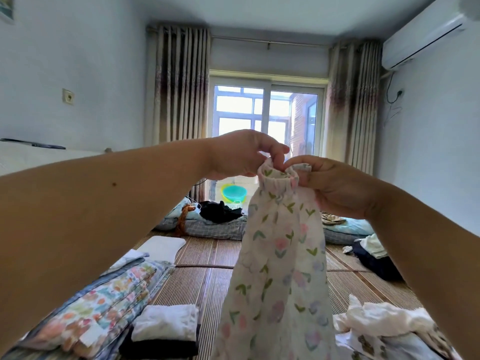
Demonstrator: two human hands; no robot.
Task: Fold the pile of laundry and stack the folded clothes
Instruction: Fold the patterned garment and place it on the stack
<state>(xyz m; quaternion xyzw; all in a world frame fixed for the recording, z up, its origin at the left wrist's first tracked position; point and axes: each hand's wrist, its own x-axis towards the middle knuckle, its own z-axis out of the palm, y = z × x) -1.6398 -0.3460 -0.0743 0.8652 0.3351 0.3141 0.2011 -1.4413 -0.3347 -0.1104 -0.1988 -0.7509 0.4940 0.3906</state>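
I have both bare arms stretched forward and raised in front of me, with the forearms converging toward the middle. My left grip (241, 154) is knuckles-up, its thumb and fingers curled down to pinch the gathered top edge of the floral garment (280, 268). My right grip (335, 185) sits just beside it, slightly lower, pinching the same edge. The fingertips of the two are almost touching.

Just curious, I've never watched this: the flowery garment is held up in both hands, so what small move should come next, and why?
Probably draw the left hand and right hand apart along the waistband. Both pinch it close together, so the floral garment hangs bunched; spreading it would let it lie flat for folding.
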